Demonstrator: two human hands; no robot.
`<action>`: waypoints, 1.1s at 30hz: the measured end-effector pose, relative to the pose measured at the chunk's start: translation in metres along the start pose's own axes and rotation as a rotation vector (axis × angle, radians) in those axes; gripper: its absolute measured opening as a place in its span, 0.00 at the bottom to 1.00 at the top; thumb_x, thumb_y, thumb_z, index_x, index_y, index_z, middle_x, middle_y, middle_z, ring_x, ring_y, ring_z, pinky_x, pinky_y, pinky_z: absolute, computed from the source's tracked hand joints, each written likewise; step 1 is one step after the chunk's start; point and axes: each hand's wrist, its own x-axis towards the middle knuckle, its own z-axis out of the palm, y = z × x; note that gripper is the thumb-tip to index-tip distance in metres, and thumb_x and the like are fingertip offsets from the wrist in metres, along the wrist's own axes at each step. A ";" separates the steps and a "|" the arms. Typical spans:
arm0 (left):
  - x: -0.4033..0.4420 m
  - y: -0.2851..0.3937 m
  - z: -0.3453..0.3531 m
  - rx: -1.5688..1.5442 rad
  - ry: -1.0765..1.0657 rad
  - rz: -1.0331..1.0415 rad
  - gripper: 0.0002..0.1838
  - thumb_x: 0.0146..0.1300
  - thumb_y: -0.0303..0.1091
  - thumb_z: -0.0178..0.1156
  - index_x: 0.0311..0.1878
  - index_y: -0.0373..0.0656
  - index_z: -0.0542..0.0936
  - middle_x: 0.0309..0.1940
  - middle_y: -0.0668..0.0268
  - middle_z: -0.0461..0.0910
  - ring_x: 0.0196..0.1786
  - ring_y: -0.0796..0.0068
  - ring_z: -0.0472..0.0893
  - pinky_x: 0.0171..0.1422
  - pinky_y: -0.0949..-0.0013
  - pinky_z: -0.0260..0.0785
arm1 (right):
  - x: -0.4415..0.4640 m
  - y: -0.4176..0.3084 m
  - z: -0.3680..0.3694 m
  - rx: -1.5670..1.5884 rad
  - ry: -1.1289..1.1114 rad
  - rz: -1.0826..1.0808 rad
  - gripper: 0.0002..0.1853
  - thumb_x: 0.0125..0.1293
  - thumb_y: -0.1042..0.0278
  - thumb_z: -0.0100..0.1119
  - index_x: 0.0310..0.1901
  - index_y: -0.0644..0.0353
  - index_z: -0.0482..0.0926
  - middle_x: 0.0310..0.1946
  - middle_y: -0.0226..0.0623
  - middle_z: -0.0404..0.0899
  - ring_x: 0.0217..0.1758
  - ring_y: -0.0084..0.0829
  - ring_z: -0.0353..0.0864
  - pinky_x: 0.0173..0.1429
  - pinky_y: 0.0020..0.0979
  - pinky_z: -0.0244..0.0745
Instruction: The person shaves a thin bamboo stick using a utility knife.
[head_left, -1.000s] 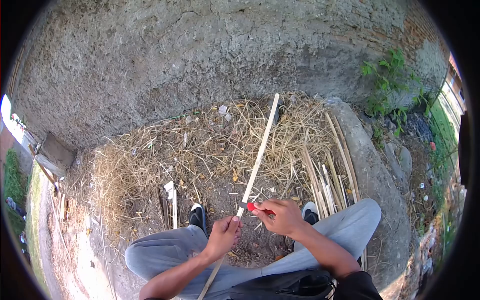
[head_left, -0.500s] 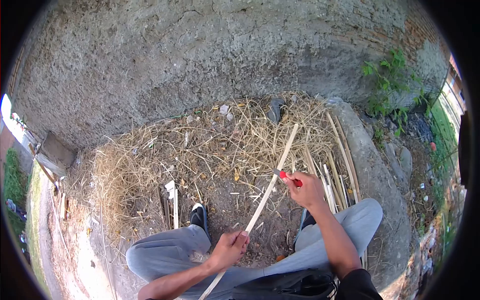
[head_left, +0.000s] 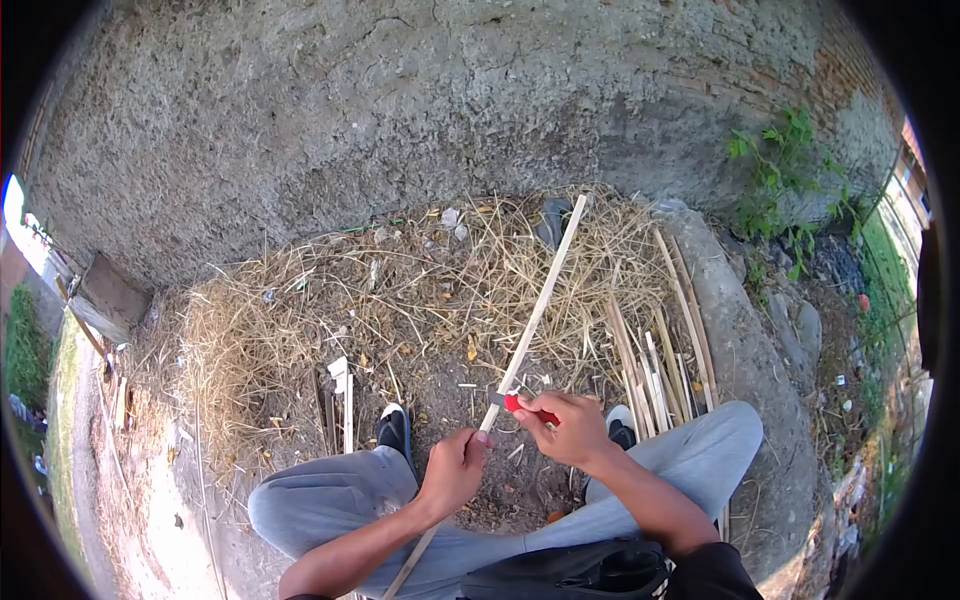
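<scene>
A long, pale, flat wooden strip point(head_left: 548, 290) runs diagonally from near the wall's foot down past my lap. My left hand point(head_left: 457, 470) is wrapped around its lower part, thumb lying along the strip. Just above it, my right hand point(head_left: 566, 428) grips a red-handled knife point(head_left: 513, 403), fingers closed around the handle. The short grey blade point(head_left: 497, 399) lies across the strip and touches it. The fingers hide most of the handle.
Dry straw and shavings point(head_left: 250, 350) cover the ground before the rough wall point(head_left: 400, 120). Several cut strips point(head_left: 655, 375) lie by my right knee, beside a concrete edge point(head_left: 735, 320). A white-headed tool point(head_left: 341, 375) lies near my left shoe point(head_left: 394, 428). A leafy plant point(head_left: 780, 165) grows at right.
My right hand and the knife have moved down and left along the strip, close to my left hand. The strip's far end has shifted up, and my left hand sits slightly higher.
</scene>
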 end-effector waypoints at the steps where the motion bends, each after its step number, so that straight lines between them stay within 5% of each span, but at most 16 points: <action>1: 0.000 -0.001 0.001 0.003 0.007 0.018 0.16 0.79 0.35 0.49 0.40 0.33 0.79 0.21 0.70 0.74 0.24 0.83 0.69 0.30 0.71 0.64 | 0.000 0.000 0.002 -0.025 0.019 -0.027 0.09 0.63 0.62 0.72 0.34 0.58 0.84 0.28 0.38 0.86 0.26 0.36 0.86 0.28 0.32 0.79; 2: 0.001 -0.003 0.002 0.004 0.005 0.018 0.16 0.79 0.35 0.49 0.40 0.33 0.79 0.21 0.70 0.74 0.24 0.83 0.69 0.30 0.71 0.64 | -0.001 0.001 0.002 -0.026 0.021 -0.025 0.09 0.63 0.62 0.72 0.34 0.58 0.84 0.28 0.38 0.86 0.26 0.36 0.86 0.28 0.32 0.79; 4: 0.001 -0.006 0.003 0.080 0.042 0.083 0.18 0.78 0.39 0.48 0.40 0.35 0.79 0.20 0.57 0.77 0.23 0.62 0.80 0.31 0.59 0.70 | 0.000 0.001 0.001 -0.078 -0.021 -0.032 0.09 0.61 0.61 0.73 0.33 0.56 0.85 0.28 0.34 0.86 0.24 0.34 0.86 0.26 0.32 0.79; 7: -0.004 0.001 0.005 0.129 0.051 0.045 0.17 0.78 0.38 0.48 0.39 0.35 0.79 0.20 0.55 0.78 0.23 0.56 0.81 0.32 0.55 0.70 | 0.000 0.001 0.002 -0.085 0.013 -0.028 0.08 0.60 0.60 0.74 0.31 0.54 0.85 0.27 0.31 0.85 0.22 0.34 0.84 0.24 0.32 0.77; 20: -0.004 0.009 0.003 0.179 0.056 0.091 0.17 0.78 0.38 0.47 0.38 0.35 0.78 0.21 0.54 0.79 0.24 0.55 0.82 0.33 0.55 0.72 | 0.006 0.012 0.007 -0.058 0.069 -0.019 0.08 0.61 0.55 0.72 0.33 0.49 0.87 0.26 0.26 0.85 0.22 0.33 0.84 0.23 0.33 0.77; 26: -0.014 0.007 0.007 0.189 0.029 0.087 0.16 0.77 0.38 0.48 0.37 0.36 0.78 0.20 0.55 0.79 0.24 0.56 0.82 0.32 0.56 0.72 | 0.011 0.033 0.002 -0.079 0.066 0.085 0.11 0.61 0.57 0.73 0.32 0.54 0.86 0.28 0.33 0.86 0.25 0.34 0.86 0.28 0.32 0.78; 28: -0.018 0.009 0.008 0.173 -0.021 0.024 0.17 0.78 0.39 0.48 0.38 0.35 0.78 0.20 0.62 0.77 0.23 0.74 0.77 0.30 0.65 0.69 | 0.015 0.041 -0.005 -0.090 0.032 0.122 0.11 0.62 0.56 0.72 0.33 0.55 0.86 0.30 0.35 0.87 0.26 0.33 0.86 0.29 0.32 0.78; 33: -0.018 0.012 0.007 0.168 -0.030 0.007 0.18 0.78 0.39 0.48 0.38 0.35 0.78 0.20 0.61 0.78 0.24 0.74 0.78 0.31 0.65 0.70 | 0.018 0.045 -0.004 -0.083 0.077 0.118 0.11 0.62 0.56 0.72 0.33 0.55 0.86 0.31 0.35 0.88 0.27 0.34 0.87 0.30 0.32 0.79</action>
